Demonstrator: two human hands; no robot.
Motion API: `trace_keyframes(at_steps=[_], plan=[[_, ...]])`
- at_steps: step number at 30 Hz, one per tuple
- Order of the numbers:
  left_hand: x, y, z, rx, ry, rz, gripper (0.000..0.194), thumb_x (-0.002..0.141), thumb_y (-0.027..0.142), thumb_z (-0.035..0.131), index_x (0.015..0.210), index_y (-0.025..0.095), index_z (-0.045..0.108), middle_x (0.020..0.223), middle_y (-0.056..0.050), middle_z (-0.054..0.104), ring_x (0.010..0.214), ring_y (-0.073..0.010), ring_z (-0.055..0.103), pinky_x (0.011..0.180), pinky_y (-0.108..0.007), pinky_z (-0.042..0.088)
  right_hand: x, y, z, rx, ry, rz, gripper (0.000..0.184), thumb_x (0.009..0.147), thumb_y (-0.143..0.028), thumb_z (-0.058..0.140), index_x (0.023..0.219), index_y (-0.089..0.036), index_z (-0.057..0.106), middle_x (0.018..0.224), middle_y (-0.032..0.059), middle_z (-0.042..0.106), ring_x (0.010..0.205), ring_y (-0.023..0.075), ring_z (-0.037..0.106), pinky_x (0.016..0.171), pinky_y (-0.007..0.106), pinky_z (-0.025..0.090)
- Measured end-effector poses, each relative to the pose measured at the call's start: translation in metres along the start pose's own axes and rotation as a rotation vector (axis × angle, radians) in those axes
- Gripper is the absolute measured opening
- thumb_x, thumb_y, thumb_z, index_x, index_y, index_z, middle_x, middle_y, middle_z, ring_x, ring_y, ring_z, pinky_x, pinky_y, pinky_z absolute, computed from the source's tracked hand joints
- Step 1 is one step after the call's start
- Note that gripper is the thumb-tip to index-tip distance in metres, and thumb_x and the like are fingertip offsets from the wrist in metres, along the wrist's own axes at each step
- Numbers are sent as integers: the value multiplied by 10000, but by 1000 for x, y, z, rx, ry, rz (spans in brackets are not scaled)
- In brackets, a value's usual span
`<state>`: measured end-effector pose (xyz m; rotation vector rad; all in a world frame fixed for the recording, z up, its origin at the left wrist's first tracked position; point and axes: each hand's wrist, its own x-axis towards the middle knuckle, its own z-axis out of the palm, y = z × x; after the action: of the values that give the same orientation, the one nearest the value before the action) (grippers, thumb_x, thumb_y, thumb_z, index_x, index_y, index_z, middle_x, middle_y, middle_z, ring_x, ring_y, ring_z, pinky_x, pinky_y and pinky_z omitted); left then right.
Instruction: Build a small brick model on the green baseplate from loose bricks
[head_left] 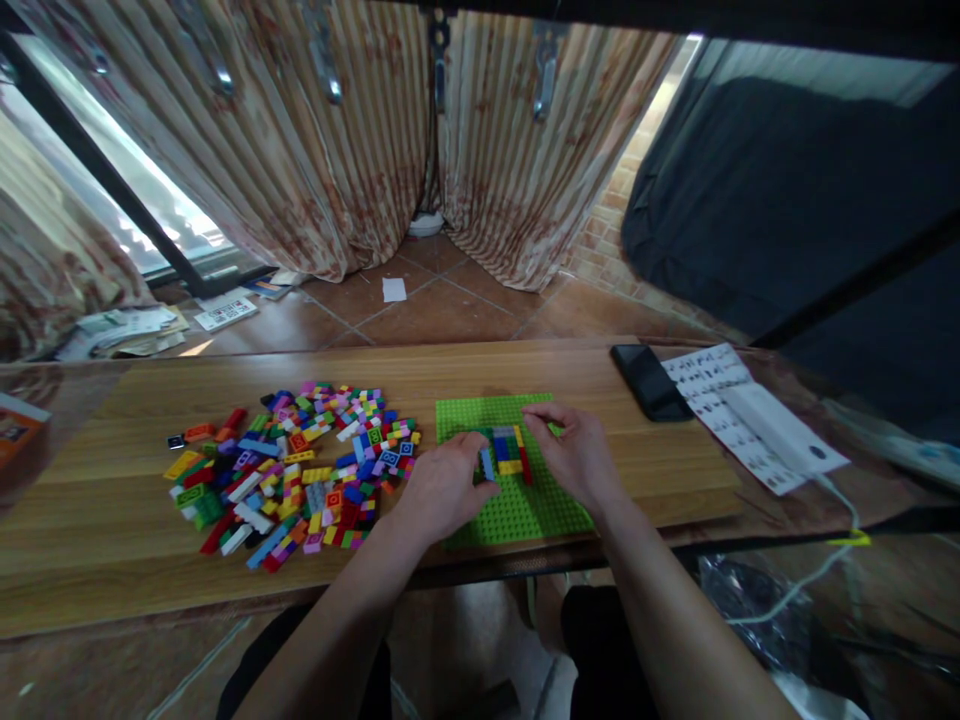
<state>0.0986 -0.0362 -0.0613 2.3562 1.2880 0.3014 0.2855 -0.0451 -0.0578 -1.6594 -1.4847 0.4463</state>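
A green studded baseplate (517, 520) lies on the wooden table in front of me. On its middle stands a small cluster of toy bricks (506, 448), with grey, blue, green and yellow pieces and a long red brick (526, 466) along the right side. My left hand (446, 485) is over the plate's left part, its thumb and fingers closed around a light blue brick (487, 463) beside the cluster. At the cluster's upper right, my right hand (577, 455) is curled with thumb and forefinger drawn together. Whatever may be between those fingertips is too small to make out.
Left of the plate spreads a large pile of mixed toy bricks (300, 470). A black phone (651, 382) and a printed instruction sheet (712, 385) with a white box-like object (780, 425) and cable lie to the right. Curtains (360, 150) hang beyond the table.
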Motion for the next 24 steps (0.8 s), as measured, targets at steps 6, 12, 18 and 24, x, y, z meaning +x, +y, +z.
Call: trace_keyframes(at_steps=[6,12,18,24], plan=[[0,-4,-4,-69,51,-20,357,763,329,673,1060,201,521,1017,-65,642,806,-206,643,698,-321,491,0,-2,0,-1,-8,9,204,838,-293,554,855,-215,741,901,55,767,867,223,709,822,358,535],[2,-5,-6,-221,55,-51,334,769,220,633,1074,211,497,888,-26,665,799,-195,671,679,-293,499,-1,-4,1,-5,-30,-1,195,844,-280,551,850,-225,738,898,46,769,863,218,710,821,354,531],[3,-9,-6,-293,82,-15,420,754,74,552,1147,219,514,917,-20,678,809,-174,674,728,-291,522,-2,-4,3,-22,-46,3,199,847,-282,546,852,-227,737,905,46,767,862,219,708,824,360,528],[3,-12,-7,-319,120,45,471,786,39,497,1218,216,564,1132,-63,672,993,-195,655,880,-336,524,-2,-8,3,-40,-85,-29,211,850,-274,536,858,-216,739,894,52,765,852,220,706,806,356,530]])
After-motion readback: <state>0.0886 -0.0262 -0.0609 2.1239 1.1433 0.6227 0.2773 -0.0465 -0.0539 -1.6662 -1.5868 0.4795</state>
